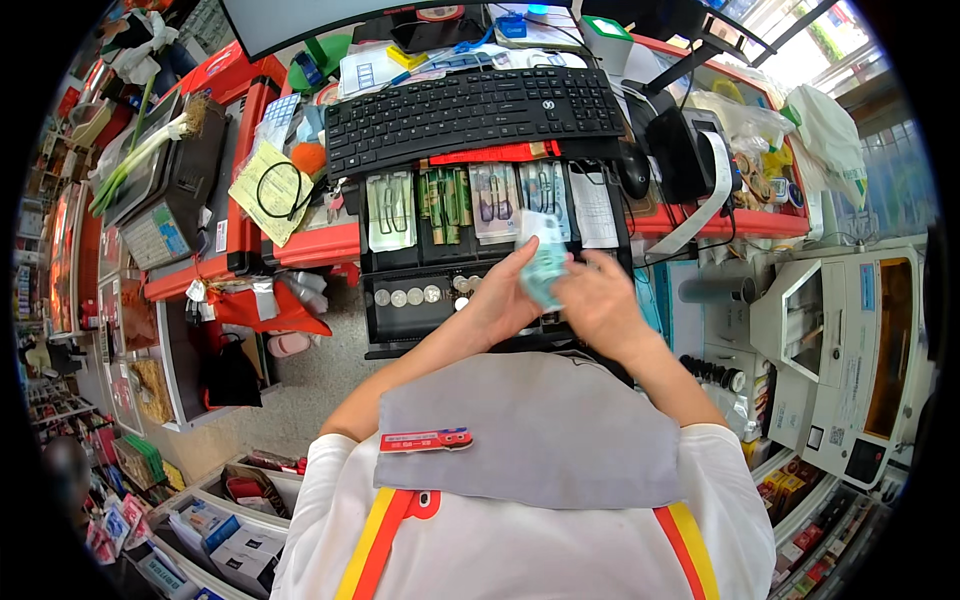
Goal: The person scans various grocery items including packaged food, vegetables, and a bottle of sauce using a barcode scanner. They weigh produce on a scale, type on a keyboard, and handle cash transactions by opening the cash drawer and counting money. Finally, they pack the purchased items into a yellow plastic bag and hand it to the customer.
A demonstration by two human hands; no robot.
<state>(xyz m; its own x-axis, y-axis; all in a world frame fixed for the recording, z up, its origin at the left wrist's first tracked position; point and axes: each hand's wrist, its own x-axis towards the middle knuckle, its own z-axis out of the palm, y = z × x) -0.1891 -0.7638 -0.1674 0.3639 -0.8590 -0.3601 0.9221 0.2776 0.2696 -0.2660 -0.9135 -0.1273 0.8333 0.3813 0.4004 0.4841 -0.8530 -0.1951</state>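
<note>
My left hand (504, 296) grips a small stack of greenish-blue banknotes (543, 262), its thumb lying on top. My right hand (604, 300), blurred, touches the right edge of the same notes with its fingertips. Both hands are over an open black cash drawer (427, 261). The drawer's back row holds notes under wire clips: pale green notes (391, 214), darker green notes (445, 206), purplish notes (493, 202) and bluish notes (541, 187). White paper slips (596, 214) fill the compartment at the right. Silver coins (415, 296) lie in the front tray, partly hidden by my left hand.
A black keyboard (472, 109) sits above the drawer, with a mouse (634, 169) at its right. A receipt printer (679, 154) trails a paper strip. At left, spring onions (150, 150) lie on a scale (157, 217). A yellow paper with a black cord (277, 193) is beside the keyboard.
</note>
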